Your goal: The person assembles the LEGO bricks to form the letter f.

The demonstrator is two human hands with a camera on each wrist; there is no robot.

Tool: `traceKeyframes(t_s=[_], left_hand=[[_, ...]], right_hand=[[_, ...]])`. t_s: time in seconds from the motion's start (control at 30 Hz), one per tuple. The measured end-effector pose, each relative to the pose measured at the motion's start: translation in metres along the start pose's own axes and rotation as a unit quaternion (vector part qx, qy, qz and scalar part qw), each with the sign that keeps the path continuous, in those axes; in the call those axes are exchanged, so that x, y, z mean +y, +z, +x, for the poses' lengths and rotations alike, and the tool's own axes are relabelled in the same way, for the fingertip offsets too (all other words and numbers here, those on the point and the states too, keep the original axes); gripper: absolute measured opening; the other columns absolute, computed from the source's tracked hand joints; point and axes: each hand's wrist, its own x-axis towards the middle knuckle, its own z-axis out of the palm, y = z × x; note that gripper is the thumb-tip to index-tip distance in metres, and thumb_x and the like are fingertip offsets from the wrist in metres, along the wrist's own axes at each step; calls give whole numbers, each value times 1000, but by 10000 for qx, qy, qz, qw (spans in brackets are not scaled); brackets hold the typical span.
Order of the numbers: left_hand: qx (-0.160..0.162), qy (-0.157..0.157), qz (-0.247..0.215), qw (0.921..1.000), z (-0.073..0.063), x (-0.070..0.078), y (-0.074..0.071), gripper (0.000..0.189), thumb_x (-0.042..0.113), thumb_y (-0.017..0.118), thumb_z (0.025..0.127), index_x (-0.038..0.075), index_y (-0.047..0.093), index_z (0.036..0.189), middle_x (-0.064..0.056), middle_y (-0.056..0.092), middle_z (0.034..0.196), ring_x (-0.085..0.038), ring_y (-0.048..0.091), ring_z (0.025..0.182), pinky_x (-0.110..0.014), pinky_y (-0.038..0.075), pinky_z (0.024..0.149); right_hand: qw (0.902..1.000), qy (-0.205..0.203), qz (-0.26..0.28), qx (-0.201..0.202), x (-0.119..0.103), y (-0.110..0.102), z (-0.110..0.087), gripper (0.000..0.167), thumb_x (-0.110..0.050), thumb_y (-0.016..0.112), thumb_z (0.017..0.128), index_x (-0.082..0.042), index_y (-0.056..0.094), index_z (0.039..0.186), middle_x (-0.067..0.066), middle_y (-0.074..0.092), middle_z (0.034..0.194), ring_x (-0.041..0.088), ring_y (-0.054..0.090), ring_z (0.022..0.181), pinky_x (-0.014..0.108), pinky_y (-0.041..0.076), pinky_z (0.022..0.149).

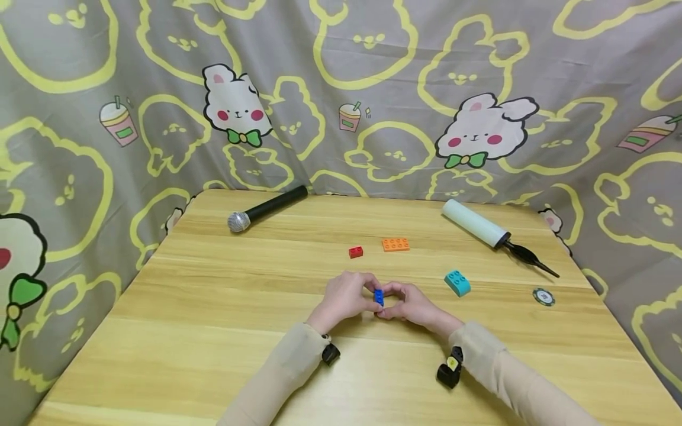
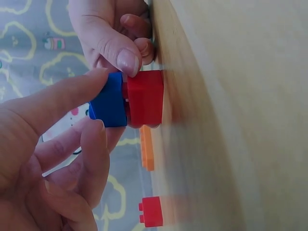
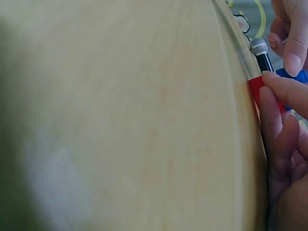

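In the head view my left hand (image 1: 345,296) and right hand (image 1: 412,305) meet over the middle of the table. Thumb and fingers of the left pinch a blue toy brick (image 2: 109,101). Beneath it is a red toy brick (image 2: 145,98), close over the tabletop, which the right hand grips by its sides. A narrow gap with red studs shows between the two bricks in the left wrist view. From the head, the blue brick hides most of the red one. A second red brick (image 1: 355,252) and a flat orange brick (image 1: 395,244) lie just beyond the hands.
A teal curved brick (image 1: 458,283) and a poker chip (image 1: 543,296) lie on the right. Farther back rests a pale hand pump (image 1: 474,222) with a black nozzle. At the back left is a microphone (image 1: 269,207). A patterned curtain (image 1: 298,53) hangs around the wooden table (image 1: 186,319).
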Motion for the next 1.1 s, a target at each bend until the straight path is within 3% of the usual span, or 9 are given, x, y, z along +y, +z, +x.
traceKeyframes(t_s=[0.4,0.83,1.1], left_hand=[[-62,88,177,9998,0,4,4,30,35,82,73,24,72,99,9,73,100,-13,65,86,-22,39,60],[-48,-202,37,9998,-1,3,1,30,34,83,73,24,72,99,9,73,102,-18,65,92,-24,40,63],[35,-312,138,9994,-1,5,3,31,34,84,72,24,73,98,10,72,101,-14,63,85,-25,39,62]], right_hand=[[9998,166,107,-66,-3,-3,-6,47,-13,78,78,-3,60,120,14,59,119,7,41,54,20,37,48],[9997,126,109,-180,-4,-3,-2,47,-13,77,79,-3,59,121,15,58,120,6,40,51,19,36,48],[9996,102,89,-241,-3,-4,-1,48,-11,77,79,-2,58,122,16,57,121,7,40,51,19,36,48]])
